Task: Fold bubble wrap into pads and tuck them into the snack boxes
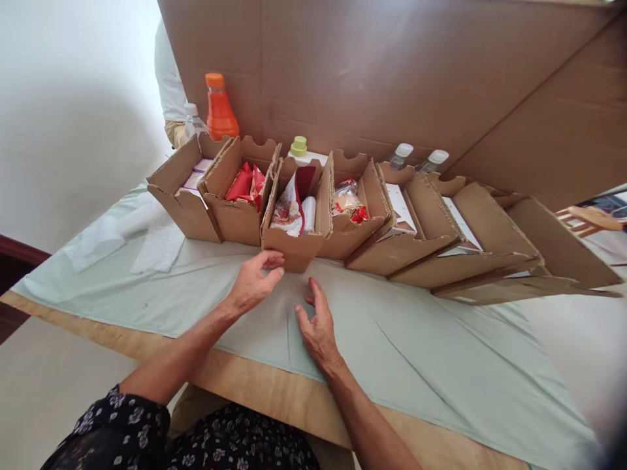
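A row of open cardboard boxes stands across the cloth-covered table. My left hand (pixel 255 282), fingers apart and slightly curled, is at the lower front of the middle box (pixel 292 251); whether it touches the cardboard I cannot tell. Just right of it, my right hand (pixel 317 323) hovers over the cloth with thumb and fingers apart, holding nothing. Inside the middle box are a red and white packet (pixel 290 212) and a white roll (pixel 308 214). Red packets (pixel 242 185) fill the box to its left, and a clear and red wrapped item (pixel 347 199) lies in the box to its right.
Bubble wrap (pixel 159 245) lies on the left of the pale green cloth (pixel 406 346). Behind the boxes stand an orange bottle (pixel 220 111), white-capped bottles (pixel 401 154) and a tall cardboard panel (pixel 343 72). A person's sleeve (pixel 169 78) shows at the back left.
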Demonstrator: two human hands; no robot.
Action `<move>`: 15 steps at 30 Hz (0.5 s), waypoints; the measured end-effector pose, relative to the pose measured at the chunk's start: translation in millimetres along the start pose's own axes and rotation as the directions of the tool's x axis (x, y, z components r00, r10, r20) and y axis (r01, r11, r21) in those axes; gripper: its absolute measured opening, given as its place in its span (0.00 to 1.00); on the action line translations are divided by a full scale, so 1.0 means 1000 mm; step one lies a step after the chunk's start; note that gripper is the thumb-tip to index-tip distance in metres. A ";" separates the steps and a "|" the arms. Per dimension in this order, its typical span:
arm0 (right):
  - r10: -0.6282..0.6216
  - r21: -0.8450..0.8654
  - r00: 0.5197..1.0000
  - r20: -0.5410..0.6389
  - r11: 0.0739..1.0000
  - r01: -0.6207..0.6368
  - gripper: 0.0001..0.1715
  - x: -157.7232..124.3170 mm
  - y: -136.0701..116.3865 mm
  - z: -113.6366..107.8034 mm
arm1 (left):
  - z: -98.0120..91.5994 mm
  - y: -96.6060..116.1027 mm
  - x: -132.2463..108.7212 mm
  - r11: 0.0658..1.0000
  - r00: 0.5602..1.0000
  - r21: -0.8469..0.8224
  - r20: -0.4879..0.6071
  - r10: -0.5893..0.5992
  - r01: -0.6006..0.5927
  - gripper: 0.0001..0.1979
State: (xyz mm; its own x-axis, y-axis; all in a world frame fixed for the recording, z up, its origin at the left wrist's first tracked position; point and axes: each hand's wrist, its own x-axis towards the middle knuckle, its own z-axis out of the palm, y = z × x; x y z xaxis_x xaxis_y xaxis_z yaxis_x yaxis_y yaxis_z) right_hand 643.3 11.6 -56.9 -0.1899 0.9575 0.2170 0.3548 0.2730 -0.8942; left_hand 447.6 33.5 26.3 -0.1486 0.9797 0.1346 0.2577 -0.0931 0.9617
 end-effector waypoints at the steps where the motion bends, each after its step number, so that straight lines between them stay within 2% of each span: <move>1: 0.002 -0.005 1.000 -0.005 1.000 -0.002 0.39 0.000 0.001 0.001 | 0.002 -0.001 0.010 1.000 1.000 -0.023 0.017 -0.012 0.012 0.16; 5: -0.008 -0.022 1.000 -0.010 1.000 0.008 0.37 -0.004 -0.004 -0.002 | 0.013 -0.008 0.035 0.997 0.997 -0.068 0.073 -0.039 0.044 0.20; 7: -0.059 -0.052 0.998 -0.010 0.997 0.058 0.32 -0.004 -0.013 -0.012 | 0.016 -0.011 0.035 0.998 0.997 -0.050 0.062 -0.043 0.046 0.20; 9: -0.139 -0.111 0.989 -0.046 0.985 0.133 0.25 0.002 -0.028 -0.032 | 0.015 -0.013 0.028 0.999 0.998 -0.023 0.037 -0.041 0.042 0.19; 12: -0.231 -0.241 0.963 -0.139 0.951 0.193 0.23 0.034 -0.059 -0.071 | 0.009 -0.013 0.017 0.999 1.000 0.028 -0.016 -0.021 0.021 0.17; 15: -0.205 -0.438 0.972 -0.115 0.889 0.136 0.34 0.086 -0.091 -0.101 | 0.008 -0.010 0.019 0.994 0.995 0.095 -0.080 0.055 -0.047 0.17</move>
State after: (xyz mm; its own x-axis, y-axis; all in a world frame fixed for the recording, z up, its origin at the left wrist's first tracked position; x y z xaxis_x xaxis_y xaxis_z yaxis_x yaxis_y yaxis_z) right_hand 687.5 78.6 82.7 -0.1526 0.8852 0.4395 0.6903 0.4137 -0.5936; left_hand 449.8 54.2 17.3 -0.2102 0.9558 0.2056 0.3541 -0.1216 0.9273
